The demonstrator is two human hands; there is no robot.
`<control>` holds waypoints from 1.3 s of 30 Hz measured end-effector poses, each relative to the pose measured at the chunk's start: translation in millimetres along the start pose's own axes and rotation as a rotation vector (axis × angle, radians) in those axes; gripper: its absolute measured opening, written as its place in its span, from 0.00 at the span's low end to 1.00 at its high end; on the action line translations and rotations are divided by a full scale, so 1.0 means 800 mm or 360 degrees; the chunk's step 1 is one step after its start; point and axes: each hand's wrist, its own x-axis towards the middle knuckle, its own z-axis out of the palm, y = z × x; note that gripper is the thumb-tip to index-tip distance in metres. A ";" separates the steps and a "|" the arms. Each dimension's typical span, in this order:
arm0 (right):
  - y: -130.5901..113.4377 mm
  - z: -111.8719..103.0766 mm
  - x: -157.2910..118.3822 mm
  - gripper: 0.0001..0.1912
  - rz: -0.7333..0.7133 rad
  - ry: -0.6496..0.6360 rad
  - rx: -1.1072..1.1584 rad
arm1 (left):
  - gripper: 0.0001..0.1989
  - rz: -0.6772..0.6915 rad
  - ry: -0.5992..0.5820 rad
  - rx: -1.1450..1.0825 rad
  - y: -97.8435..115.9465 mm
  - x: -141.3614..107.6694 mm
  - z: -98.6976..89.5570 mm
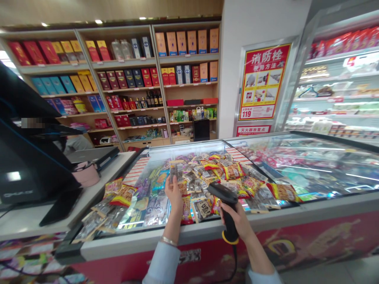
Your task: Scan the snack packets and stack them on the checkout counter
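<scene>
My left hand (174, 195) grips a small clear snack packet (176, 172) and holds it upright over the freezer's glass top. Wrapped round the handle of a black barcode scanner (223, 194) is my right hand (237, 217); the scanner's head points left, towards the packet. A cable hangs from the scanner's yellow-ringed base. Beneath and behind both hands lies a heap of snack packets (204, 207), some clear with dark contents, others red and yellow (233, 170). A smaller pile of packets (122, 195) rests on the glass at the left.
The chest freezer's front rim (133, 238) runs across in front of me. On the left counter stand a black monitor (26, 157), a pink cup (85, 174) and a dark tablet-like slab (62, 207). Shelves of boxes (130, 79) line the back wall. A glass-front fridge (340, 86) is at right.
</scene>
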 end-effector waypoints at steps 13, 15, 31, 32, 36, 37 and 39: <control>0.008 -0.001 -0.005 0.22 0.0055 -0.0069 -0.0092 | 0.32 -0.0054 0.0101 -0.0184 0.003 -0.002 -0.002; 0.007 -0.001 -0.005 0.21 0.0057 -0.0078 -0.0092 | 0.31 -0.0048 0.0087 -0.0192 0.004 -0.003 -0.001; -0.009 -0.003 0.009 0.20 -0.0046 0.0308 0.0291 | 0.31 0.0002 0.0072 -0.0121 0.023 -0.007 -0.002; -0.012 -0.004 0.011 0.20 -0.0042 0.0327 0.0316 | 0.31 -0.0003 0.0063 -0.0145 0.025 -0.006 -0.003; -0.026 0.002 0.017 0.20 -0.0062 0.0326 0.0335 | 0.31 -0.0018 0.0111 -0.0275 0.036 0.001 -0.016; -0.029 0.006 0.019 0.20 -0.0071 0.0319 0.0346 | 0.30 -0.0018 0.0127 -0.0316 0.038 0.004 -0.023; -0.032 0.019 0.023 0.18 -0.0075 0.0285 0.0395 | 0.29 -0.0018 0.0160 -0.0366 0.044 0.011 -0.042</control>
